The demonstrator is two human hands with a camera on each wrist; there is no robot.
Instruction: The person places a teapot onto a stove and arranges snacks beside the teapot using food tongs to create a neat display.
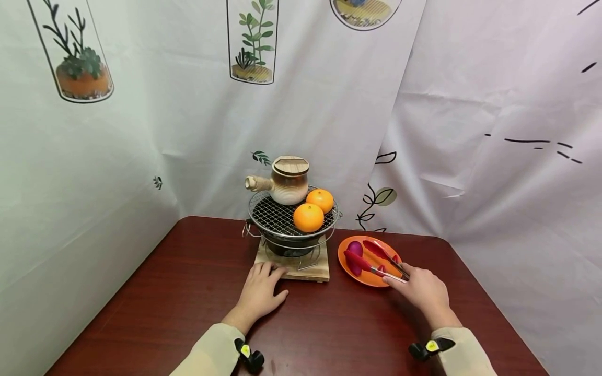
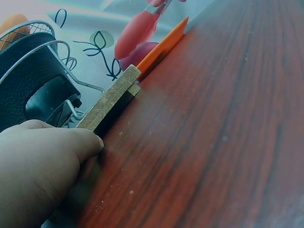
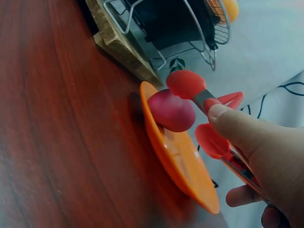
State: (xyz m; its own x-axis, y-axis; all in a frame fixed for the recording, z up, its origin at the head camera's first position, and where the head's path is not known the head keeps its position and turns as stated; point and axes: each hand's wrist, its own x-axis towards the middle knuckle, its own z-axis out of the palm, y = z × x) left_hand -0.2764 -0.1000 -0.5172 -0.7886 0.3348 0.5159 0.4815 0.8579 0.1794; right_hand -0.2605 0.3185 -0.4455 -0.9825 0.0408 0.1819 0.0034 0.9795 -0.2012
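My right hand (image 1: 427,292) grips a pair of red-tipped metal tongs (image 3: 202,97), thumb along one arm. Their red heads stand apart on either side above an orange plate (image 3: 164,154). On that plate lies a smooth, oblong purple thing (image 3: 172,110), its kind unclear; in the head view one tong head partly covers it. My left hand (image 1: 261,292) rests at the front left edge of a wooden board (image 1: 310,274), holding nothing, thumb spread to the side. Some of its fingers are hidden in the left wrist view (image 2: 40,166).
On the board stands a round black grill (image 1: 291,245) with a wire mesh top. It bears a lidded clay pot (image 1: 289,188) with a side handle pointing left, and two oranges (image 1: 308,218). A white patterned cloth (image 1: 320,104) hangs behind the dark red table (image 1: 324,324).
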